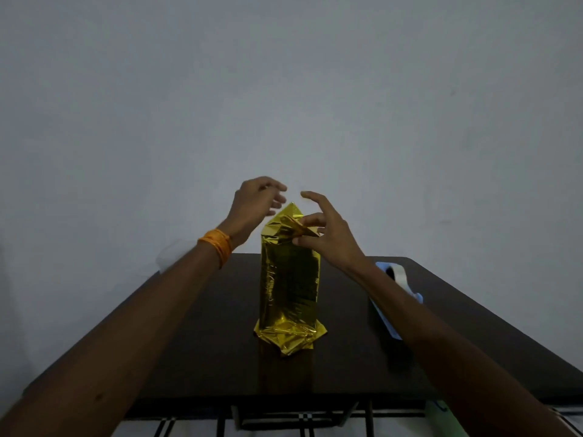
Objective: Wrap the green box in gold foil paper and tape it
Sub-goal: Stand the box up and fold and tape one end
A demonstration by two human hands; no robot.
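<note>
- Head view: a tall package covered in gold foil paper (288,285) stands upright near the middle of the dark tabletop (195,342).
- The green box itself does not show. No green is visible anywhere, so I judge it is fully inside the foil.
- The long sides look done: the foil lies close around the body, creased but closed as far as this side shows.
- The top end is in hand. The right hand (328,234) pinches a folded flap (296,223) at the top between thumb and fingers, with the index finger raised clear.
- The left hand (252,205) hovers just beside the foil's peak with its fingers loosely bent. It seems to hold nothing and I cannot see it touching the foil, though it is blurred.
- An orange band (217,249) sits on the left wrist.
- The bottom end (290,337) flares out on the tabletop in a crumpled skirt, so it looks unfolded or only roughly tucked.
- A blue and white tape dispenser (399,274) lies on the tabletop to the right, well apart from the package and partly behind the right forearm.
- I see no tape on the foil, though clear tape would be hard to make out in this dim light.
- My judgement is that the covering is mostly done. What is left is flattening the top flaps, tidying the bottom and taping the ends.
</note>
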